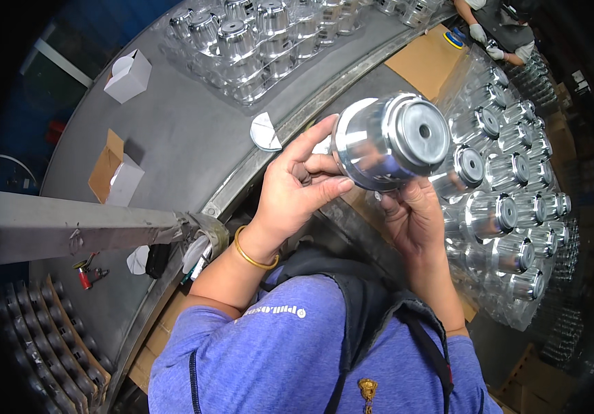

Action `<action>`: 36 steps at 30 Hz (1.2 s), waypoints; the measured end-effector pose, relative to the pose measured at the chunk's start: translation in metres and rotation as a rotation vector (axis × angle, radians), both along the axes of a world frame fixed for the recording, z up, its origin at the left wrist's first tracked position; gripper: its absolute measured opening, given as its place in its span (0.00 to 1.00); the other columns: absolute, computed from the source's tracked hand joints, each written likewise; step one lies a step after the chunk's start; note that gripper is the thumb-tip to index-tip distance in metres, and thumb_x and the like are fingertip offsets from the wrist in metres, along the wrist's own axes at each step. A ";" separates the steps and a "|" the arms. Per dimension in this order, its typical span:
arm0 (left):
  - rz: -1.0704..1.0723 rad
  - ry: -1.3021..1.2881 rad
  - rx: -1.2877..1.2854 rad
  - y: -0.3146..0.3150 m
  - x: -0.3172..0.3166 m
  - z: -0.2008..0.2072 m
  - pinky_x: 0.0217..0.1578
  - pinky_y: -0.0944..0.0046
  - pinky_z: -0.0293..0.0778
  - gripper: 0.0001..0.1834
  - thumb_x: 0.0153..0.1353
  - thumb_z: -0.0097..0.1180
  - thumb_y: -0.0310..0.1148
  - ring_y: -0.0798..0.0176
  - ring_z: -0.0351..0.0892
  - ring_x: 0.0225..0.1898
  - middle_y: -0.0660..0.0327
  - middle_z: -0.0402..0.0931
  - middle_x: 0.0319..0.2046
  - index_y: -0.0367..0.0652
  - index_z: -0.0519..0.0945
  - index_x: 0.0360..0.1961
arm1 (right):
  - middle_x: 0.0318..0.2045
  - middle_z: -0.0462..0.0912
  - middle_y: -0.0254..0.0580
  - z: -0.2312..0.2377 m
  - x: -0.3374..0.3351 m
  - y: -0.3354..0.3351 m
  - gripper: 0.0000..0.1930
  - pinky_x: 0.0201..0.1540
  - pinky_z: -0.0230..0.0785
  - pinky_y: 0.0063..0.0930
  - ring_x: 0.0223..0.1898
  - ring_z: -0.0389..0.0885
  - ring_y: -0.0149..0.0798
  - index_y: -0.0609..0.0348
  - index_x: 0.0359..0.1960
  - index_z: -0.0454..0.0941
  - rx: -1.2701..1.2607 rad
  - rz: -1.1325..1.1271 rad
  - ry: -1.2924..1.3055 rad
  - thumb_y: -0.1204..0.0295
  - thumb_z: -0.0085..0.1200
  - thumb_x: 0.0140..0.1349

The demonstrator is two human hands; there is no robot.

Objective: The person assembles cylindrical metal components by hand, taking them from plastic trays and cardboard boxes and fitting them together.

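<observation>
A shiny chromed metal cup-shaped housing (373,145) is held up before my chest, tilted, its stepped end with a small centre hole toward the right. My left hand (297,172) grips its left rim, thumb below and fingers above. Under the housing, my right hand (413,217) has curled fingers against its lower side; the fingertips are partly hidden. Similar chromed housings (504,210) sit in clear plastic trays close on the right. A gold bangle is on my left wrist.
More chromed housings (235,41) stand in a clear tray on the grey table (193,131). Small boxes (128,76), a round white sticker (265,132) and a grey beam (83,231) are left. Dark parts in cardboard dividers (55,345) lie lower left. A gloved co-worker (500,34) works far right.
</observation>
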State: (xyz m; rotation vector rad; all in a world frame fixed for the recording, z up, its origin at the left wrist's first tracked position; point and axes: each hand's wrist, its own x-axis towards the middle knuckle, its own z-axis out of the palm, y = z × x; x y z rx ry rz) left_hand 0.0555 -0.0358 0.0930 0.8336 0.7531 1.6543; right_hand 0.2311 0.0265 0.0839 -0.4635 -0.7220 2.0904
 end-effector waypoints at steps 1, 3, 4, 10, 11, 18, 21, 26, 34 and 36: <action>-0.001 -0.001 -0.004 0.001 0.000 -0.001 0.43 0.68 0.72 0.39 0.47 0.59 0.17 0.63 0.78 0.39 0.53 0.78 0.35 0.33 0.55 0.62 | 0.40 0.77 0.48 -0.002 0.001 0.001 0.18 0.34 0.81 0.21 0.35 0.81 0.38 0.65 0.50 0.66 -0.004 0.008 0.008 0.74 0.52 0.58; 0.022 -0.010 -0.045 0.003 -0.001 -0.004 0.41 0.70 0.71 0.38 0.46 0.60 0.18 0.65 0.78 0.38 0.53 0.78 0.34 0.31 0.58 0.60 | 0.40 0.77 0.46 0.001 -0.003 0.000 0.20 0.34 0.79 0.18 0.35 0.81 0.33 0.69 0.49 0.66 0.015 -0.010 -0.016 0.72 0.54 0.57; 0.017 -0.013 -0.050 0.004 -0.001 -0.005 0.41 0.70 0.71 0.38 0.46 0.60 0.18 0.65 0.78 0.38 0.53 0.78 0.34 0.31 0.58 0.60 | 0.40 0.77 0.46 0.002 -0.003 -0.001 0.20 0.34 0.79 0.18 0.35 0.81 0.33 0.69 0.49 0.66 0.011 -0.015 -0.019 0.72 0.54 0.57; -0.036 -0.005 -0.081 0.008 -0.004 -0.009 0.40 0.69 0.72 0.36 0.50 0.60 0.21 0.65 0.76 0.39 0.52 0.78 0.36 0.32 0.58 0.60 | 0.38 0.78 0.45 0.005 -0.003 0.000 0.20 0.33 0.79 0.18 0.32 0.81 0.31 0.68 0.50 0.66 0.020 -0.059 -0.057 0.70 0.54 0.58; -0.041 -0.005 -0.082 0.009 -0.004 -0.009 0.40 0.69 0.72 0.36 0.50 0.60 0.21 0.65 0.76 0.39 0.52 0.78 0.36 0.32 0.58 0.60 | 0.38 0.78 0.45 0.004 -0.002 0.000 0.20 0.33 0.79 0.18 0.32 0.81 0.31 0.68 0.50 0.66 0.020 -0.064 -0.057 0.70 0.54 0.58; -0.158 -0.105 -0.175 0.017 -0.006 -0.015 0.38 0.69 0.73 0.32 0.54 0.58 0.28 0.66 0.77 0.33 0.55 0.77 0.34 0.31 0.61 0.58 | 0.38 0.78 0.47 -0.001 0.005 0.002 0.19 0.33 0.80 0.22 0.32 0.81 0.36 0.67 0.52 0.64 0.022 -0.087 -0.028 0.70 0.48 0.62; -0.211 -0.143 -0.214 0.018 -0.003 -0.013 0.39 0.68 0.73 0.28 0.55 0.57 0.31 0.67 0.77 0.33 0.56 0.77 0.35 0.31 0.64 0.55 | 0.36 0.79 0.47 0.004 0.005 -0.002 0.18 0.34 0.80 0.23 0.30 0.81 0.36 0.67 0.51 0.66 0.076 -0.097 -0.049 0.70 0.49 0.61; -0.293 -0.147 -0.263 0.019 -0.009 -0.025 0.42 0.67 0.72 0.27 0.54 0.59 0.30 0.66 0.75 0.40 0.59 0.73 0.39 0.33 0.66 0.53 | 0.32 0.81 0.46 0.023 0.003 -0.011 0.15 0.32 0.76 0.21 0.30 0.80 0.34 0.69 0.42 0.74 0.177 -0.185 -0.183 0.72 0.57 0.55; -0.185 -0.043 -0.030 0.017 -0.007 -0.002 0.52 0.64 0.65 0.44 0.42 0.67 0.25 0.62 0.68 0.51 0.57 0.65 0.49 0.39 0.55 0.60 | 0.30 0.80 0.42 0.007 0.007 -0.011 0.12 0.34 0.70 0.17 0.31 0.77 0.28 0.70 0.38 0.76 0.576 -0.218 -0.460 0.79 0.59 0.51; -0.101 -0.006 0.026 0.016 -0.006 -0.003 0.53 0.64 0.64 0.46 0.40 0.69 0.26 0.62 0.67 0.53 0.57 0.64 0.50 0.39 0.56 0.59 | 0.30 0.80 0.41 0.007 0.005 -0.012 0.11 0.35 0.69 0.17 0.32 0.77 0.26 0.70 0.37 0.76 0.700 -0.232 -0.519 0.80 0.59 0.51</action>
